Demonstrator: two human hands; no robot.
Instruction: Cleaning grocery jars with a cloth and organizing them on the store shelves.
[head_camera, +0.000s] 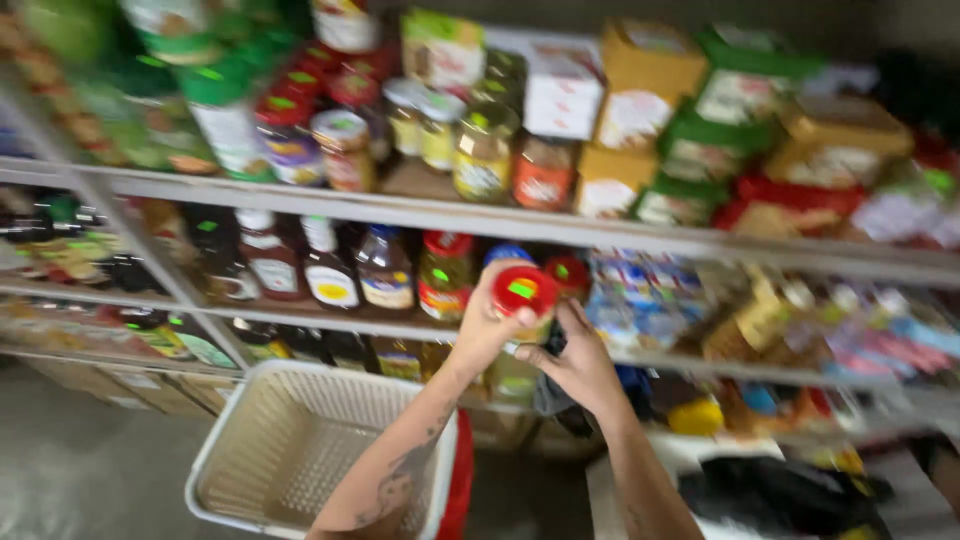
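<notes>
A jar with a red lid (525, 290) and a green sticker on top sits in front of the middle shelf (330, 318). My left hand (487, 325) wraps around the jar from the left side. My right hand (575, 360) touches the same jar from below and to the right, fingers spread against it. Both forearms reach up from the bottom of the view. Motion blur softens the whole view.
A white plastic basket (290, 445) with a red handle stands on the floor below my left arm. Shelves hold bottles of dark sauce (330, 265), jars (485, 150) and boxes (645, 75). Black items (780, 495) lie on a white surface at lower right.
</notes>
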